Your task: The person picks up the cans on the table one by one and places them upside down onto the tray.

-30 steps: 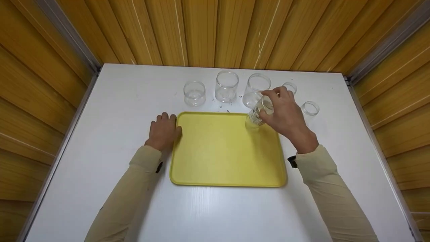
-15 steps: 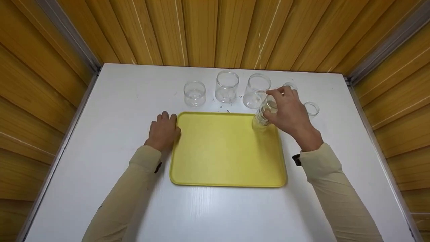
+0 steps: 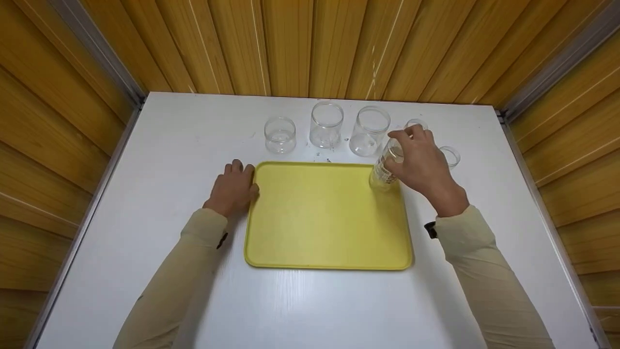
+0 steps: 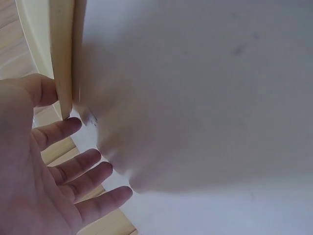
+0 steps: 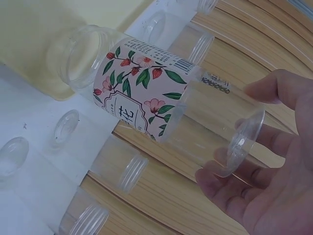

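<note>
My right hand (image 3: 421,162) grips a clear plastic jar (image 5: 210,117) by its base end. The jar, with a pink flowered label (image 5: 144,90), is tilted, its threaded mouth (image 5: 85,56) lowest. That mouth is over the back right corner of a yellow tray (image 3: 324,218); whether they touch, I cannot tell. At the tray's left edge lies my left hand (image 3: 232,188), its thumb against the rim. In the left wrist view its fingers (image 4: 85,181) extend loosely beside the tray, against the white table (image 4: 220,122).
Behind the tray stand a short clear jar (image 3: 280,135), a taller one (image 3: 326,125) and a wide one (image 3: 370,131). Two smaller jars, one at the back (image 3: 415,124) and one at the right (image 3: 450,156), are partly hidden by my right hand. Wood-look panels (image 3: 290,48) border the table.
My right hand has moved the jar a little to the right, toward the tray's back right corner. My left hand has barely shifted, its thumb slightly farther out on the rim.
</note>
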A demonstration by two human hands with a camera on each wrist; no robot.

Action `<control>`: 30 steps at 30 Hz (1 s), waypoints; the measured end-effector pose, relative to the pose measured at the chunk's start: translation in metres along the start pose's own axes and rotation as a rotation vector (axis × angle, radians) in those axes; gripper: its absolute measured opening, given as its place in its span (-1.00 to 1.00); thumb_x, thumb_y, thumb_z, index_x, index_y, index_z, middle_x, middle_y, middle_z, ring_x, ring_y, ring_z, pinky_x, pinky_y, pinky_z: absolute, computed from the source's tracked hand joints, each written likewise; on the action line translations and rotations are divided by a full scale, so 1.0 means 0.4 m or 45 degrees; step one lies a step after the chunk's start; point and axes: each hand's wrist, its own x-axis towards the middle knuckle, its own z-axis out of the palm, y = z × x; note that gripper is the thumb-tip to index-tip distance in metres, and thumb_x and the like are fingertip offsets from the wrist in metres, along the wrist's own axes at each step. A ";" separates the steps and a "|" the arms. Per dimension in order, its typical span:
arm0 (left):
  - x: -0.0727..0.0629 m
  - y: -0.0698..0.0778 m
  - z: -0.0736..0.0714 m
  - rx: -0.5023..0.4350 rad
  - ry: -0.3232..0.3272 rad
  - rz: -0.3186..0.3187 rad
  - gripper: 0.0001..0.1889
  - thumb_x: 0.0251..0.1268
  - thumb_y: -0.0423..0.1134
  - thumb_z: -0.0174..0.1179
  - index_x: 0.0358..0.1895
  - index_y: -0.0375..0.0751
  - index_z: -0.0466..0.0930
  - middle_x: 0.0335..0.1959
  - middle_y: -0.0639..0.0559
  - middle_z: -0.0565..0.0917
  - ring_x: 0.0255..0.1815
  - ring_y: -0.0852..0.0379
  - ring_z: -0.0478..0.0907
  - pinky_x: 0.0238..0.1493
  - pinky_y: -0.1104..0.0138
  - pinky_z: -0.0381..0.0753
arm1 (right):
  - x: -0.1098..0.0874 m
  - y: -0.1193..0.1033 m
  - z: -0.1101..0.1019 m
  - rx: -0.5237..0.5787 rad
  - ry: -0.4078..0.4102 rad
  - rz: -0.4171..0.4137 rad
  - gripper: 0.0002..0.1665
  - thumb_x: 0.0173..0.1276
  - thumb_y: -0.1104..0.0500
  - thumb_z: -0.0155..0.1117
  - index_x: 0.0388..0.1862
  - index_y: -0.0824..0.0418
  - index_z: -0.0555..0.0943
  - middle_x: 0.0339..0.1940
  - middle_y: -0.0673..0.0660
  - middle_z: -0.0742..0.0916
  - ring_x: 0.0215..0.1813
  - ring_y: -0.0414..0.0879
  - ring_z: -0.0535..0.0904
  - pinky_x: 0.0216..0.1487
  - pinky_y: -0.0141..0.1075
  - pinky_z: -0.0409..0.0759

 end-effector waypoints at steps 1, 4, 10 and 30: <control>0.001 -0.002 0.001 -0.003 0.000 0.003 -0.58 0.58 -0.15 0.00 0.29 -0.37 0.44 0.16 -0.38 0.39 0.14 -0.32 0.36 0.01 -0.18 0.57 | 0.001 0.002 0.001 -0.003 -0.001 -0.001 -0.39 0.35 0.22 0.27 0.39 0.32 0.57 0.30 0.46 0.49 0.33 0.41 0.39 -0.15 0.26 0.61; 0.003 -0.007 0.002 -0.006 0.005 0.012 -0.56 0.57 -0.15 0.01 0.31 -0.38 0.44 0.15 -0.39 0.39 0.13 -0.32 0.36 0.02 -0.18 0.57 | 0.002 0.007 0.004 -0.005 -0.008 0.002 -0.39 0.36 0.20 0.27 0.40 0.31 0.57 0.30 0.46 0.49 0.33 0.40 0.38 -0.14 0.26 0.61; 0.005 -0.008 0.000 -0.007 0.001 0.012 -0.55 0.54 -0.14 0.02 0.32 -0.36 0.47 0.14 -0.37 0.40 0.13 -0.32 0.37 0.03 -0.18 0.56 | 0.004 0.011 0.006 0.003 -0.015 0.011 -0.38 0.37 0.20 0.28 0.40 0.31 0.57 0.31 0.45 0.49 0.35 0.40 0.37 -0.15 0.26 0.61; 0.001 -0.017 0.000 0.050 0.016 0.056 -0.55 0.56 -0.10 -0.02 0.31 -0.33 0.47 0.13 -0.36 0.42 0.08 -0.29 0.40 -0.12 -0.14 0.61 | 0.008 0.020 0.029 0.035 -0.006 0.028 -0.37 0.38 0.17 0.24 0.43 0.29 0.56 0.31 0.46 0.50 0.29 0.38 0.39 -0.18 0.22 0.57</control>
